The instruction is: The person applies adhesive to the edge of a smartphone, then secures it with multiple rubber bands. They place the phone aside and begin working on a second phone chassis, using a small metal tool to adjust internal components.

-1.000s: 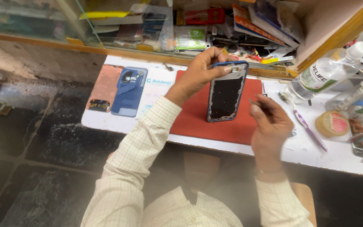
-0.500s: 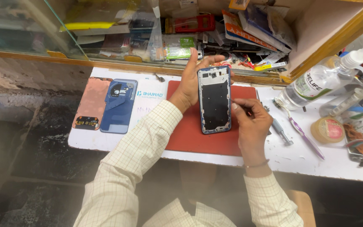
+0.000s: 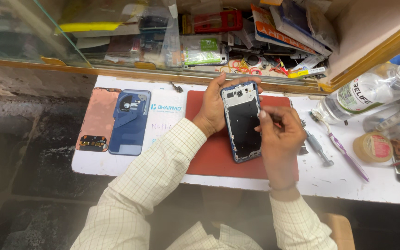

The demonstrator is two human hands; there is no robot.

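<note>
Blue-framed phone chassis [image 3: 242, 121], opened, held upright-tilted in left hand [image 3: 214, 109] grip, fingers wrapped round top edge & left side. Right hand [image 3: 281, 134] pinched shut at chassis right edge; whatever it pinches too small to tell. Below: red mat [image 3: 209, 155] on white desk [image 3: 163, 125]. Left: blue back cover [image 3: 130, 121], copper-pink panel [image 3: 97, 119]. Right: screwdriver [image 3: 318, 148], purple toothbrush [image 3: 343, 153], tape roll [image 3: 372, 147], clear bottle [image 3: 366, 95].

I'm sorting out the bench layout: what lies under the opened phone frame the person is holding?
The red mat lies under the phone frame, on the white table. The left hand grips the frame from behind; the frame and right hand cover the mat directly beneath.
</note>
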